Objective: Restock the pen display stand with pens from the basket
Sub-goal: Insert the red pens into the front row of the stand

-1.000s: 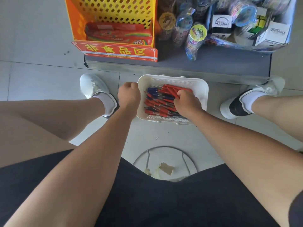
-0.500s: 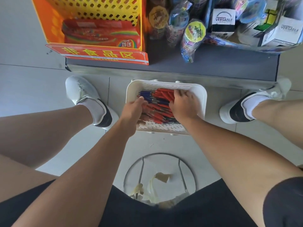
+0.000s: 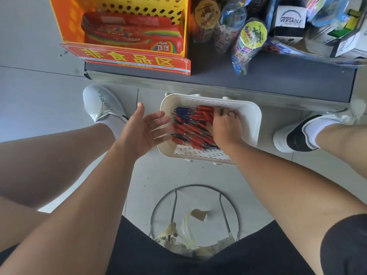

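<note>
A white slotted plastic basket [image 3: 251,124] sits on the floor between my feet, in front of a low shelf. It holds several red and blue pens [image 3: 188,128] in a loose pile. My right hand [image 3: 226,126] is down inside the basket, palm on the pile, fingers spread among the red pens; whether it grips any is hidden. My left hand [image 3: 147,128] hovers at the basket's left rim, palm up, fingers straight, holding nothing. No pen display stand is in view.
The grey shelf base [image 3: 218,76] runs across just beyond the basket, carrying an orange-yellow crate [image 3: 123,26] of red packets, wrapped toys [image 3: 248,40] and white boxes [image 3: 290,18]. My shoes [image 3: 101,104] flank the basket. A round wire stool frame [image 3: 194,215] stands under me.
My left hand has opened from a closed fist at the basket's left edge and turned palm up. My right hand stayed in the pens, shifting slightly. The view moved a little closer.
</note>
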The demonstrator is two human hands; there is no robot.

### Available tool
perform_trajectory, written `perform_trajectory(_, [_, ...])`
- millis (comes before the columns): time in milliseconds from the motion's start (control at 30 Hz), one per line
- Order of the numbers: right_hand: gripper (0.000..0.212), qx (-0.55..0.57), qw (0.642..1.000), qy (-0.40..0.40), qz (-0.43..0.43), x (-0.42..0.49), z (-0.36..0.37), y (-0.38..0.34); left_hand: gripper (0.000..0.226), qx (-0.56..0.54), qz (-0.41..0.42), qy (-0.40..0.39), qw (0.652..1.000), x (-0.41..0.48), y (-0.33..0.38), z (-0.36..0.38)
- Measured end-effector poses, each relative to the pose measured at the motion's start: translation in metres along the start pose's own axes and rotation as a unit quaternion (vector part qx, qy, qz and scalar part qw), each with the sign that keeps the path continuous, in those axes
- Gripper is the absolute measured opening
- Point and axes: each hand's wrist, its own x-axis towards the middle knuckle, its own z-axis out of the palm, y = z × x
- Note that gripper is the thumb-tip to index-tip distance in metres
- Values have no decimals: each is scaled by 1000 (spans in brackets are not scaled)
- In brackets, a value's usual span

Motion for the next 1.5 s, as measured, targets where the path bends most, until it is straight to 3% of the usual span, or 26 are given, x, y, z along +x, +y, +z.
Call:
perform_trajectory(300, [64,7,1000,-6,-26,-2,6,-3,59,6,21,12,1000,3,-6,2])
perform_trajectory(500, [59,85,995,-14,-56,6,2,7,56,11,30,18,999,4,-9,4])
perform_trajectory(867, [44,103,992,-2,-76,11,-4,20,55,24,36,28,999,3,-9,6])
perform_trajectory(1033, [43,146,987,-44,-44,11,-7,18,55,25,41,29,998,2,-9,5])
perform_trajectory(1300, [18,242,957,-161,9,21,-18,15,54,35,41,33,998,4,-10,5])
perform_trajectory(1500, [33,307,927,-208,50,25,-36,21,54,46,44,38,997,2,-9,7])
